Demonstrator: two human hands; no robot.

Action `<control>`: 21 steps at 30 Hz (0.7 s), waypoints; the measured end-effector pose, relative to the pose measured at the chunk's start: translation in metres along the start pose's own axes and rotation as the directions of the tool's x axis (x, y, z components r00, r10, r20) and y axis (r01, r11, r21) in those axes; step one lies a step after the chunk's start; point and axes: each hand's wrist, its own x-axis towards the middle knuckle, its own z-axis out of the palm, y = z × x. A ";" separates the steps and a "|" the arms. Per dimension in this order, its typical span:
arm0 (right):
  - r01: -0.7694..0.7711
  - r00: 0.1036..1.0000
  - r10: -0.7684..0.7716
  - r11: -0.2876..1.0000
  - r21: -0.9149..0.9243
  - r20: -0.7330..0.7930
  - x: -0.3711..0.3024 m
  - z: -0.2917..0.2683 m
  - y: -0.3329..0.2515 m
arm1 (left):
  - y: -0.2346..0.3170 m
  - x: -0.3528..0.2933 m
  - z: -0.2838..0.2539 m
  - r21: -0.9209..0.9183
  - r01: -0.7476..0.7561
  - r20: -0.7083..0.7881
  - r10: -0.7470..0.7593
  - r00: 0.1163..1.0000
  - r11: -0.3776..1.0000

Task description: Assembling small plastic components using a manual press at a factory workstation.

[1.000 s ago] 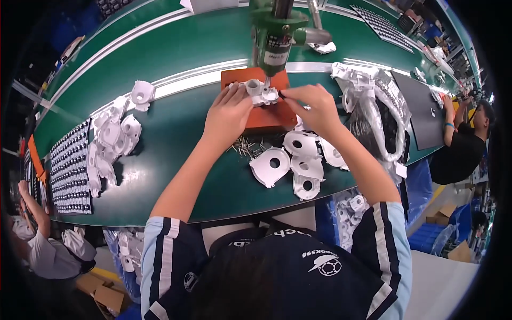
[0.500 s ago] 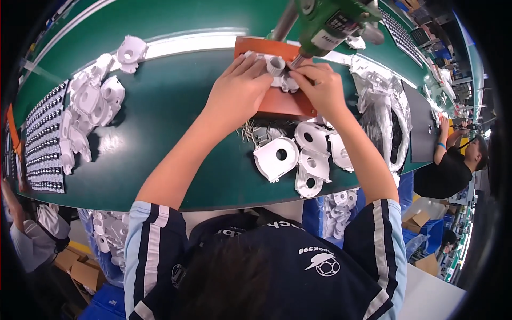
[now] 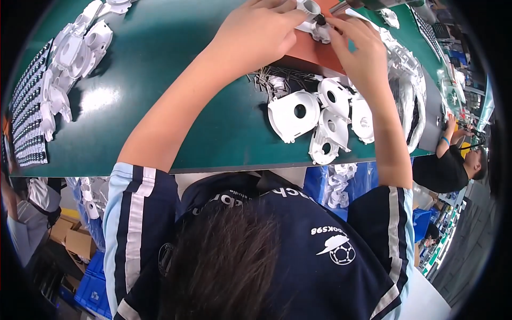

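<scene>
A white plastic housing (image 3: 321, 35) with a round collar rests on the orange block (image 3: 314, 55) at the top edge. My left hand (image 3: 258, 32) is closed over its left side, the fingers partly cut off by the picture's edge. Beside the collar sits a small black piece (image 3: 320, 20). My right hand (image 3: 362, 50) comes from the right, thumb and forefinger bent together at that black piece, seemingly pinching it. Just beyond these fingers is the metal shaft (image 3: 339, 7) of the green machine (image 3: 381, 4), mostly out of view.
White housings (image 3: 294, 113) and a heap of metal pins (image 3: 272, 80) lie before the block. More white housings (image 3: 69, 53) and a tray of dark parts (image 3: 29, 106) lie left. Clear plastic bags (image 3: 408, 80) are at right. A co-worker (image 3: 448, 165) stands far right.
The view has tilted, so the bench, block and hands sit higher in the picture and the green machine is mostly cut off. Both hands stay at the housing; the black piece shows more plainly.
</scene>
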 end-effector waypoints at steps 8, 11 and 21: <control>0.216 0.875 -0.175 0.975 -0.041 0.452 -0.018 0.017 -0.072 | 0.000 0.000 -0.007 0.137 -0.051 0.194 0.024 0.981 0.989; 0.250 0.835 -0.118 0.952 -0.179 0.538 -0.015 0.031 -0.085 | 0.000 -0.001 0.000 0.020 0.061 0.088 -0.062 0.994 0.998; 0.142 0.868 -0.019 0.967 -0.212 0.496 -0.014 0.044 -0.094 | 0.002 -0.003 0.003 0.036 0.127 0.018 -0.128 0.992 0.991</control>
